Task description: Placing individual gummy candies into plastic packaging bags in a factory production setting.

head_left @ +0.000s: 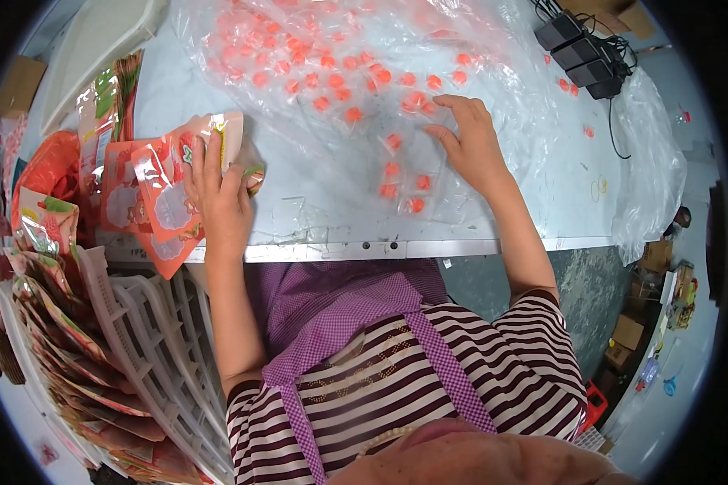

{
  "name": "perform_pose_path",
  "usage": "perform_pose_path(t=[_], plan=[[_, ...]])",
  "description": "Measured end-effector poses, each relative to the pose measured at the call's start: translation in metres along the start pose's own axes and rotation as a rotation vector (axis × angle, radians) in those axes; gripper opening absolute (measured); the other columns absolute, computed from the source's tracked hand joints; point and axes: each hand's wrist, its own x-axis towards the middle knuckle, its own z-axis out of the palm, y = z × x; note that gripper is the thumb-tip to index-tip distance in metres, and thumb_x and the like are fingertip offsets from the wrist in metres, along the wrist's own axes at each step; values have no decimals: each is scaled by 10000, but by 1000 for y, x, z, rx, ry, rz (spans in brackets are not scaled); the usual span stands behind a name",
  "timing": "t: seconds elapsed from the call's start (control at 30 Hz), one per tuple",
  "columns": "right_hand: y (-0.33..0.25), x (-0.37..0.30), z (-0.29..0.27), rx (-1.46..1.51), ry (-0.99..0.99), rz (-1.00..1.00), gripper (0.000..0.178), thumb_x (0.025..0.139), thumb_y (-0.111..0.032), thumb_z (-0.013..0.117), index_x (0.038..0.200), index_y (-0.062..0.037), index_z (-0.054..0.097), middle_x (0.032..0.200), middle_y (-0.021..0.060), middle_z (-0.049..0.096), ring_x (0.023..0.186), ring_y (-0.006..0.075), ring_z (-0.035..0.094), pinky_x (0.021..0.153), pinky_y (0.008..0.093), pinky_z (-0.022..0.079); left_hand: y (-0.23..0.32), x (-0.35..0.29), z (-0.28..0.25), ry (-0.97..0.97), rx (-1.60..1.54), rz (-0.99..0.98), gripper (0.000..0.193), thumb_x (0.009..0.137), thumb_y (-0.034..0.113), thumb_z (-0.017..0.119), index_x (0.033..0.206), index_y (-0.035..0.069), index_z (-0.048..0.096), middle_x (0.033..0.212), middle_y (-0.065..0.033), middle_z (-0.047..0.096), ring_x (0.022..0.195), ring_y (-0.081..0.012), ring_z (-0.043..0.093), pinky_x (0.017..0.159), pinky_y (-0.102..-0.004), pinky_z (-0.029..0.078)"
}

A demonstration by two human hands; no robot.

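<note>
My left hand [221, 190] lies with its fingers stretched over a small pile of shiny red and pink printed pouches [168, 174] at the table's front left. Out over the table, my right hand [471, 139] has thumb and index finger apart, with nothing visible between them. Just left of its fingertips is a small red piece [413, 101] under or in clear plastic. Nearer the front edge lie a few clear sachets [415, 191], each with red round pieces in it. Many more red round pieces [336, 81] in clear plastic spread across the far part of the table.
Left of me, filled pouches [81, 347] stand packed beside white plastic crates [150, 339]. A white tray [97, 48] sits at the far left. Black power adapters [586, 56] with cables lie far right, near a crumpled clear plastic sheet [651, 162]. The table's metal edge [323, 252] runs before me.
</note>
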Motion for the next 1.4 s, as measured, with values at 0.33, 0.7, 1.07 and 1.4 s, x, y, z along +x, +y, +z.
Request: perform_pose_path(t=[0.33,0.7,1.07,1.4], plan=[[-6,10,5,13,-22,-38,349,790,-154,641,1114,-62,549,1117,122,538,1009,305,482,874,369,399,0,0,0,5,3,-9,144,716,-30,623,807,35,533,1388,-121,381,1319,-355,272,1035,-471,237],[-19,-4,10,179,-338,-60,273,840,-137,559,1097,-51,580,1152,124,528,1013,302,483,898,362,409,-2,0,1,6,0,16,163,706,-41,618,822,37,533,1384,-133,381,1315,-363,276,1033,-477,240],[40,31,11,-276,-58,48,254,826,-210,596,1060,-114,613,1104,101,560,1006,307,462,907,376,375,0,0,2,23,-40,-7,116,695,-31,609,766,43,555,1360,-109,410,1306,-340,298,1036,-530,213],[-3,9,-9,50,-324,-142,273,797,-137,633,1062,-81,609,1094,102,562,993,285,506,851,347,433,-2,0,2,30,-28,-8,112,704,-21,608,769,42,543,1363,-108,408,1306,-342,298,1036,-532,212]])
